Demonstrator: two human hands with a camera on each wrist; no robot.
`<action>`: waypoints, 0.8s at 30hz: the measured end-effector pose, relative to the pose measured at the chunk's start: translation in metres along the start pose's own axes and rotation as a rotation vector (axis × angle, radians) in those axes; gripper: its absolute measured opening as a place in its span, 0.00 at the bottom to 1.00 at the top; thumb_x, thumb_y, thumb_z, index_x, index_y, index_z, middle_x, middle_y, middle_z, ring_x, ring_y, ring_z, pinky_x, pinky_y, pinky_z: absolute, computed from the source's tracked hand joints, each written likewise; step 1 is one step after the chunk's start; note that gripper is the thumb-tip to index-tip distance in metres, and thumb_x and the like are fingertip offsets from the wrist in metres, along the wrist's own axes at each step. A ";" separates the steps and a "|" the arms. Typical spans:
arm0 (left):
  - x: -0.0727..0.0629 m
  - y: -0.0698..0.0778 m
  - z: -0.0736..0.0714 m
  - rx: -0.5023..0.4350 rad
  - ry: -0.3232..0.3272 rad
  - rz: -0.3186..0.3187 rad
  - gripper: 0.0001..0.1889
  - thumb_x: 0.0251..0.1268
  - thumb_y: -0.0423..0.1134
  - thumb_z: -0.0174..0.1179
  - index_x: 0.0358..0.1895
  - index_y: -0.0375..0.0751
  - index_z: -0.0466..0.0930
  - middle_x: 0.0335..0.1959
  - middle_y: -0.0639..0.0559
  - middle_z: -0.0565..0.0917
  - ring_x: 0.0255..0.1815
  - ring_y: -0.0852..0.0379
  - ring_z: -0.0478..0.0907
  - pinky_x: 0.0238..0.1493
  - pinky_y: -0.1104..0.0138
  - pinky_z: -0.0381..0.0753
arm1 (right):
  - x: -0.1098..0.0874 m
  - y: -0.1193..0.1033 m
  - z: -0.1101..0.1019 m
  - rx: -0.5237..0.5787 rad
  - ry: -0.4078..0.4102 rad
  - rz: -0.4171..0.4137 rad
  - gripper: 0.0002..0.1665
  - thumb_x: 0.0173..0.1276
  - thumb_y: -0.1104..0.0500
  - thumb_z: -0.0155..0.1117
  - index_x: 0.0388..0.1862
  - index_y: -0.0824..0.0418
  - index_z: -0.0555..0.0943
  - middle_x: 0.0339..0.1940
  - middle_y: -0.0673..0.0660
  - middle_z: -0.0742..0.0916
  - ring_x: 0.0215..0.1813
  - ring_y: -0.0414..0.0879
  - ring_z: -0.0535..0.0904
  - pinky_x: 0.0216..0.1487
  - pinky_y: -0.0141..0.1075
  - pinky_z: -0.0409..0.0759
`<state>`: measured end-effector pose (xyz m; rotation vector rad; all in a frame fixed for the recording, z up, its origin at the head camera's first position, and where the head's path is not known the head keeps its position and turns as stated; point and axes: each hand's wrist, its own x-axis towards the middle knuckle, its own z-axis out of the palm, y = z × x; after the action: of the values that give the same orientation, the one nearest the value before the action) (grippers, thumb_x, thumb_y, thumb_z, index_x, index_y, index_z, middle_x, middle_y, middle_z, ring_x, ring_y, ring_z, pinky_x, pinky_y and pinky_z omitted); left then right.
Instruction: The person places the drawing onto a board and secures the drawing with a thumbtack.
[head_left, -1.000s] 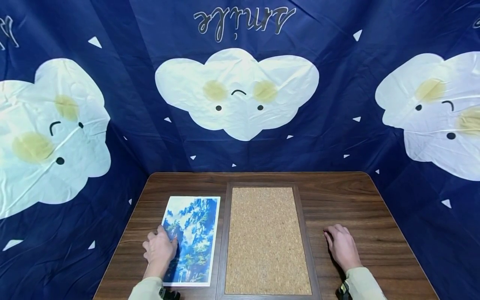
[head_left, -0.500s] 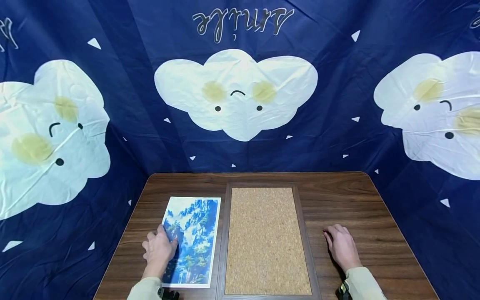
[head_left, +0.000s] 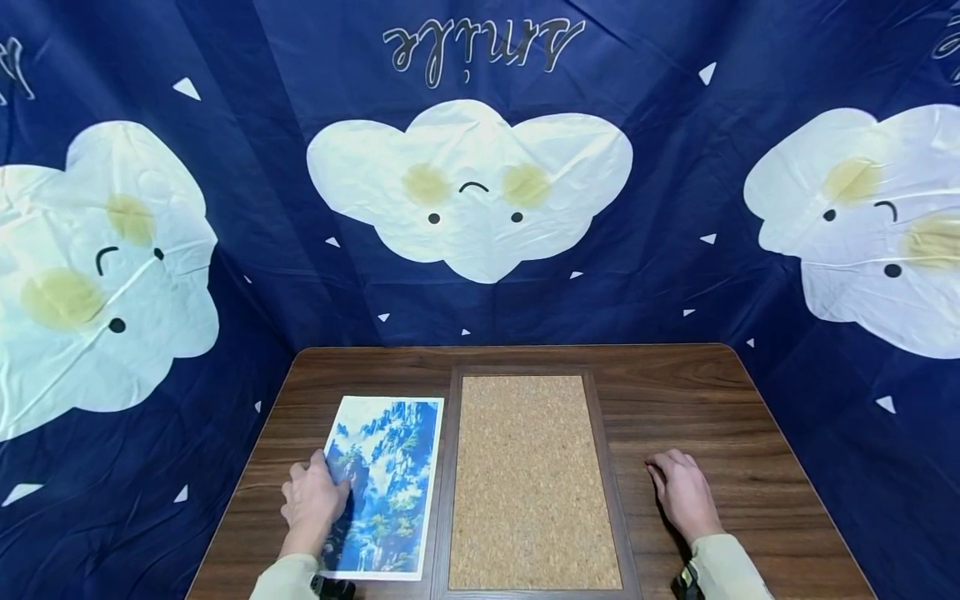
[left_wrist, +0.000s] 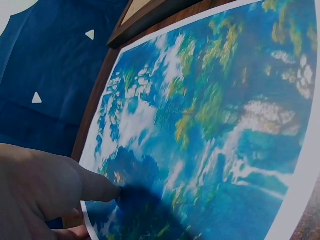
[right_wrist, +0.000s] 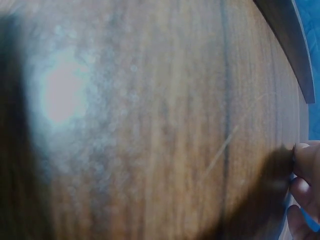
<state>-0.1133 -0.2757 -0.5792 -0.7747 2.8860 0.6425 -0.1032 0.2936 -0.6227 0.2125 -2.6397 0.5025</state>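
Note:
A printed landscape picture point(head_left: 390, 483), blue mountains with a white border, is on the left part of the wooden table point(head_left: 697, 400). My left hand point(head_left: 311, 504) grips its left edge, the thumb flat on the printed face. In the left wrist view that thumb point(left_wrist: 100, 187) presses on the picture, with the other fingers at the edge below it. My right hand point(head_left: 682, 492) rests on the table to the right of the framed cork board point(head_left: 534, 483), its fingers loosely curled. Only those curled fingers point(right_wrist: 305, 190) show at the right border of the right wrist view.
The cork board's brown frame point(head_left: 446, 500) stands close to the picture's right edge. Blue cloth point(head_left: 480, 308) printed with white clouds hangs behind the table and along both sides.
The picture has shifted slightly to the right and its lower edge has come a little nearer, with my left hand still at its left edge. My right hand has stayed in place.

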 end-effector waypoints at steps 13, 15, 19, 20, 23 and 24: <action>0.004 -0.008 -0.005 0.000 0.023 0.043 0.24 0.67 0.32 0.65 0.61 0.20 0.72 0.54 0.18 0.71 0.55 0.20 0.74 0.51 0.33 0.78 | -0.001 0.003 0.001 0.003 0.014 -0.013 0.08 0.59 0.72 0.77 0.35 0.62 0.89 0.31 0.55 0.86 0.36 0.54 0.82 0.37 0.52 0.82; 0.005 -0.009 -0.007 0.003 0.020 0.043 0.23 0.67 0.32 0.63 0.60 0.20 0.73 0.52 0.18 0.72 0.54 0.21 0.75 0.51 0.34 0.78 | 0.000 0.002 0.001 0.005 0.014 -0.012 0.08 0.60 0.72 0.77 0.35 0.62 0.89 0.31 0.55 0.86 0.36 0.54 0.82 0.38 0.52 0.82; 0.006 -0.011 -0.010 -0.006 0.009 0.042 0.23 0.69 0.31 0.61 0.61 0.20 0.72 0.51 0.20 0.74 0.53 0.23 0.77 0.51 0.35 0.78 | 0.000 0.001 -0.001 0.004 0.009 -0.008 0.08 0.61 0.72 0.76 0.35 0.62 0.89 0.31 0.56 0.86 0.36 0.54 0.83 0.38 0.52 0.83; 0.006 -0.011 -0.011 -0.013 0.008 0.042 0.22 0.69 0.32 0.60 0.61 0.20 0.72 0.51 0.20 0.75 0.53 0.23 0.77 0.51 0.35 0.78 | 0.000 0.001 -0.001 0.003 0.007 -0.007 0.08 0.61 0.73 0.76 0.35 0.62 0.89 0.31 0.56 0.87 0.36 0.54 0.83 0.38 0.52 0.83; 0.006 -0.012 -0.013 -0.023 0.001 0.044 0.22 0.70 0.31 0.60 0.62 0.21 0.73 0.51 0.21 0.76 0.52 0.24 0.77 0.50 0.35 0.78 | 0.001 0.001 -0.002 0.005 0.004 -0.004 0.09 0.60 0.73 0.77 0.35 0.62 0.89 0.31 0.56 0.87 0.36 0.54 0.83 0.38 0.52 0.83; 0.006 -0.013 -0.014 -0.026 -0.002 0.044 0.21 0.71 0.31 0.60 0.62 0.21 0.73 0.51 0.22 0.76 0.52 0.25 0.78 0.49 0.35 0.78 | 0.001 0.001 -0.002 0.006 0.004 -0.004 0.09 0.60 0.73 0.77 0.35 0.62 0.89 0.31 0.56 0.87 0.36 0.54 0.83 0.38 0.52 0.83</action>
<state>-0.1118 -0.2942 -0.5724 -0.7156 2.9061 0.6869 -0.1031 0.2949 -0.6212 0.2185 -2.6340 0.5087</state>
